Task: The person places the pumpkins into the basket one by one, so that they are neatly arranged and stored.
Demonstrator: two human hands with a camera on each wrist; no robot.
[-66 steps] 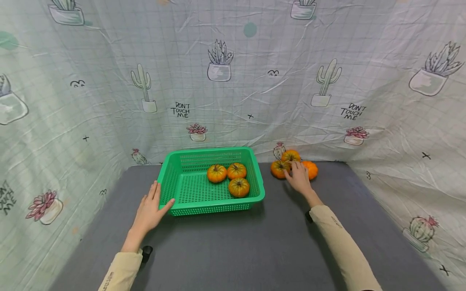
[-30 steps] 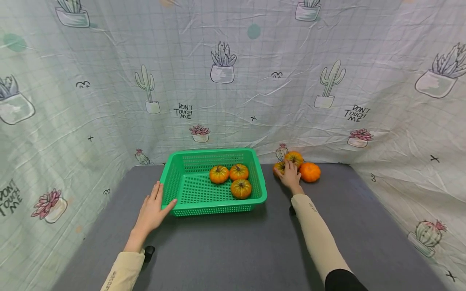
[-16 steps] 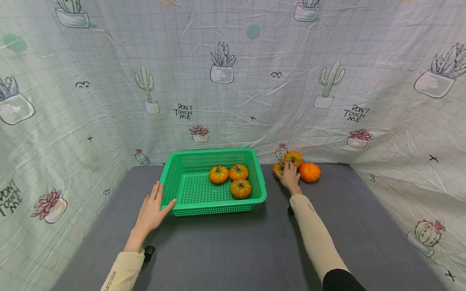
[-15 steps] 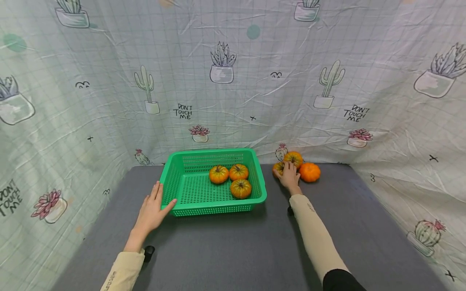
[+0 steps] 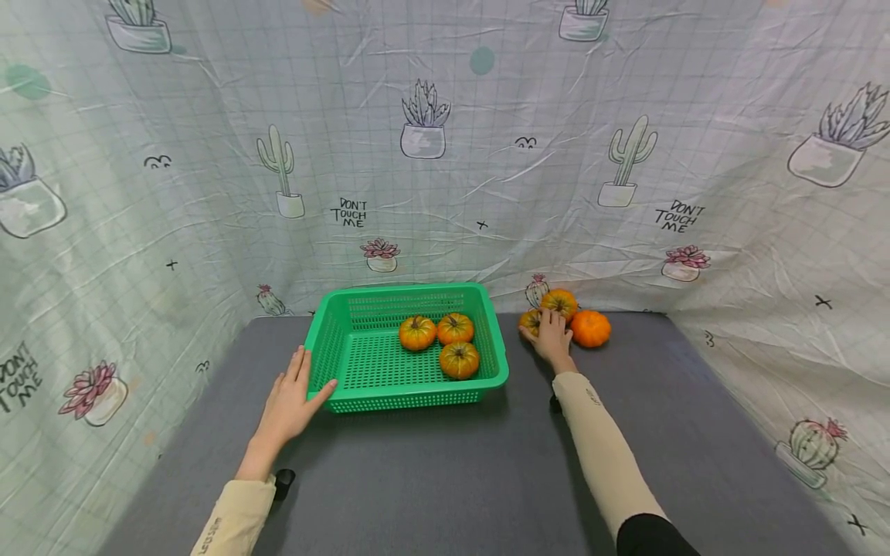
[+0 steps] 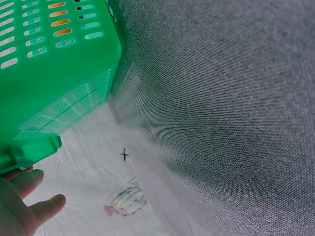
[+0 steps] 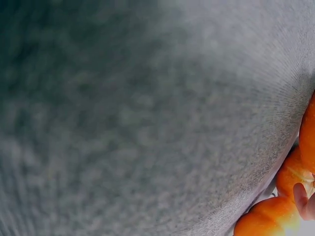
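A green plastic basket (image 5: 403, 398) stands on the dark table with 3 small orange pumpkins in it: one left (image 5: 417, 333), one behind (image 5: 455, 328) and one in front (image 5: 459, 361). My left hand (image 5: 288, 401) rests at the basket's left front corner, fingers extended and thumb spread along the rim. Right of the basket, my right hand (image 5: 554, 337) grips a small greenish-orange pumpkin (image 5: 530, 320), thumb on its left and fingers over its right, hiding part of it. In the right wrist view, only a bit of the hand (image 7: 306, 202) shows beside pumpkins.
Behind the gripped pumpkin lies another greenish-orange pumpkin (image 5: 560, 303), and a brighter orange pumpkin (image 5: 591, 329) is right of my hand. A printed cloth (image 5: 445, 201) hangs behind and along both sides of the dark table (image 5: 431, 479).
My right hand has shifted left from between the pumpkins onto the left one, uncovering the bright orange pumpkin. Over the last second it has stayed there. My left hand keeps its place.
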